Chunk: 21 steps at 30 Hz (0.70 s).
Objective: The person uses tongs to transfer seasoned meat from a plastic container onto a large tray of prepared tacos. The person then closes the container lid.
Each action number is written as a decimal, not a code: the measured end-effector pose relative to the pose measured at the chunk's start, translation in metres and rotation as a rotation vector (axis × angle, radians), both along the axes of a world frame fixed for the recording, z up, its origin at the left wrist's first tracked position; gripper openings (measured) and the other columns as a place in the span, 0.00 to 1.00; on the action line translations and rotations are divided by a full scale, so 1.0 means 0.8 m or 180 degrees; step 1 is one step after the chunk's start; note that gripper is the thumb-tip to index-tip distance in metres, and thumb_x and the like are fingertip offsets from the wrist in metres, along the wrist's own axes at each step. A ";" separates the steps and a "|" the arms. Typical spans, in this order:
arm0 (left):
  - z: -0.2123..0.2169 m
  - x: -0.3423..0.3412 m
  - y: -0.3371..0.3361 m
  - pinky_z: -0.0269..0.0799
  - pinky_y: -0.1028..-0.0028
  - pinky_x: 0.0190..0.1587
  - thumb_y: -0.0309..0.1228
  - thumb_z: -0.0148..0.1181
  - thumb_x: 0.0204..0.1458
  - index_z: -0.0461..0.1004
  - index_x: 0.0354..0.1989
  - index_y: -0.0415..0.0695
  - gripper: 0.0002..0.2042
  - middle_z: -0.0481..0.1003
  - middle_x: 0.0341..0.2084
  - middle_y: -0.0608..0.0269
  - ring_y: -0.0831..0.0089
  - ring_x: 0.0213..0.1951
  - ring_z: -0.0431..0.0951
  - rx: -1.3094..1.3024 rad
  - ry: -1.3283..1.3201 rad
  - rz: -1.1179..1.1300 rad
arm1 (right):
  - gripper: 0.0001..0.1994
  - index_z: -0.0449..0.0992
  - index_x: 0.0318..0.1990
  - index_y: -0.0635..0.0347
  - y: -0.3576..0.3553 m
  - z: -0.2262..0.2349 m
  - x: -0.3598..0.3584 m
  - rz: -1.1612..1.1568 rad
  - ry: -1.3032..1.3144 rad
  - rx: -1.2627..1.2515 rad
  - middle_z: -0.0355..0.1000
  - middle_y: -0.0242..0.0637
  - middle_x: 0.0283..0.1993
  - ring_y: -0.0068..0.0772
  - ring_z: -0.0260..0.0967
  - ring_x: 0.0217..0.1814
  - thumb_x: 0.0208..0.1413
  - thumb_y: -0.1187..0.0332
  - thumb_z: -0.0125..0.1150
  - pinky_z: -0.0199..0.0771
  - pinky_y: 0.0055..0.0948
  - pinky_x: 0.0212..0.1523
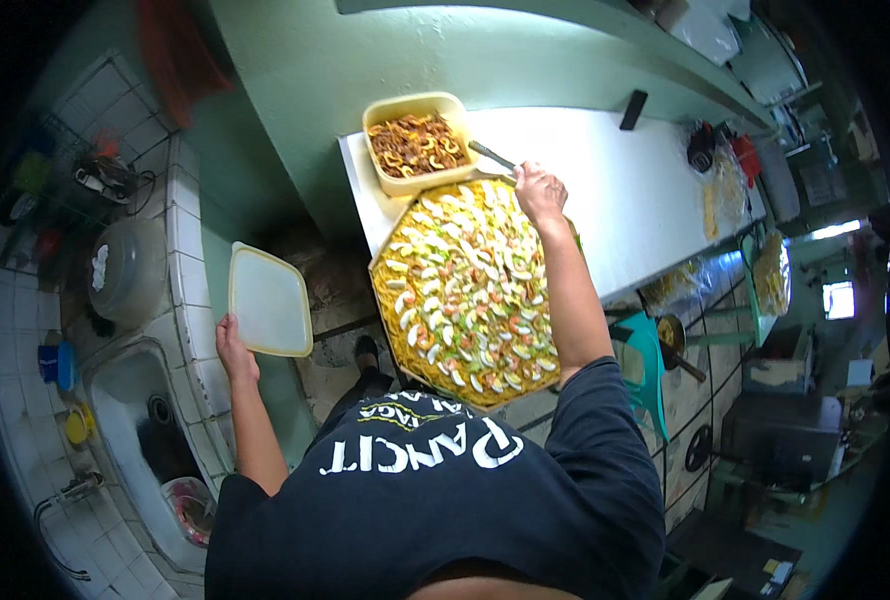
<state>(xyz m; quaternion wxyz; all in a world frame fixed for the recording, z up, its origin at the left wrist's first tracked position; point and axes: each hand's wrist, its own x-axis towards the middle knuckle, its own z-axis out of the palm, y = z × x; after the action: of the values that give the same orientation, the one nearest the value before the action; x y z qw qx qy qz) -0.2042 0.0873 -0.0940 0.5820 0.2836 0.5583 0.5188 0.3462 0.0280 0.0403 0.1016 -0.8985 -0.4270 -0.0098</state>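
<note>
My left hand [235, 350] grips the edge of a pale plastic lid [271, 300] with a yellowish rim, held out over the floor beside the tiled counter. On the right, my right hand [542, 195] is closed around a slim utensil [493, 156] with a dark end; its exact kind is unclear. It is above the upper right edge of a large octagonal tray of noodles [470, 290], topped with sliced egg, shrimp and chopped greens. Behind the tray's far left edge stands an open yellow tub [417, 185] filled with brown pieces and pale yellow curls.
A white table [605, 190] carries the tray and tub, with a small black upright object [633, 110] near the wall. At left is a tiled counter with a sink [145, 420]. A teal plastic chair [645, 375] stands at right.
</note>
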 end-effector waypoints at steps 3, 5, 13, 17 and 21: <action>-0.001 -0.009 0.002 0.69 0.71 0.48 0.36 0.52 0.59 0.68 0.45 0.42 0.11 0.72 0.40 0.62 0.71 0.43 0.72 0.0015 0.0037 0.0062 | 0.15 0.78 0.40 0.54 0.057 -0.011 -0.004 -0.0049 0.0020 -0.0346 0.76 0.49 0.39 0.54 0.73 0.45 0.59 0.57 0.47 0.71 0.48 0.46; -0.003 -0.014 0.002 0.69 0.71 0.48 0.36 0.52 0.59 0.68 0.44 0.41 0.11 0.72 0.40 0.62 0.72 0.43 0.72 0.0037 0.0027 0.0113 | 0.15 0.78 0.40 0.55 0.079 -0.018 -0.007 -0.0131 0.0249 -0.0261 0.75 0.50 0.40 0.53 0.73 0.45 0.58 0.57 0.48 0.72 0.48 0.46; -0.011 -0.026 0.004 0.67 0.71 0.49 0.36 0.53 0.59 0.67 0.45 0.41 0.12 0.71 0.42 0.61 0.72 0.45 0.71 0.0001 0.0118 0.0209 | 0.15 0.78 0.42 0.53 0.074 -0.020 -0.002 -0.0267 0.0407 -0.0059 0.76 0.47 0.41 0.51 0.72 0.47 0.57 0.57 0.49 0.70 0.47 0.48; -0.012 -0.023 0.009 0.67 0.71 0.49 0.36 0.53 0.59 0.67 0.44 0.42 0.12 0.71 0.42 0.61 0.71 0.45 0.71 -0.0011 0.0071 0.0187 | 0.15 0.77 0.42 0.52 0.053 0.000 -0.005 -0.0179 0.0400 0.0106 0.75 0.46 0.41 0.52 0.72 0.47 0.56 0.56 0.49 0.70 0.45 0.49; -0.005 -0.024 0.014 0.67 0.70 0.49 0.36 0.52 0.59 0.67 0.44 0.42 0.12 0.72 0.41 0.60 0.70 0.45 0.71 0.0076 0.0022 0.0126 | 0.17 0.78 0.43 0.50 0.011 0.025 -0.001 -0.0226 0.0504 0.0331 0.75 0.47 0.40 0.51 0.72 0.46 0.55 0.52 0.49 0.70 0.43 0.48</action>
<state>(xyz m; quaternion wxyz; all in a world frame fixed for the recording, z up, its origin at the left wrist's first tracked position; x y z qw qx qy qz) -0.2235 0.0981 -0.0984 0.5662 0.2812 0.5596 0.5358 0.3452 0.0367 0.0607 0.1811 -0.9045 -0.3844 0.0356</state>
